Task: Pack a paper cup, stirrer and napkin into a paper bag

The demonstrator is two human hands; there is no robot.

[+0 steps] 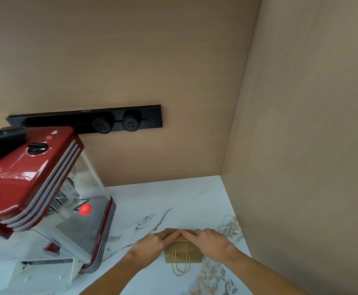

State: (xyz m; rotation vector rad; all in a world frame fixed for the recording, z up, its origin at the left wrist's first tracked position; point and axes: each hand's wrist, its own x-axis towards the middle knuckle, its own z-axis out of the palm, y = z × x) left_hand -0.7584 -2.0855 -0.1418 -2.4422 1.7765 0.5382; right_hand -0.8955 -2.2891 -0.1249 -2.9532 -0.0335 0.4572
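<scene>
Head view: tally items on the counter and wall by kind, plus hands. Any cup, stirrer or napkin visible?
Paper bag, flat: 1
Red machine: 1
Socket rail on the wall: 1
Round sockets on it, e.g.: 2 clearly seen
Hands on the bag, left hand and right hand: 2
Cup, stirrer, napkin: 0 in view
Total: 7
</scene>
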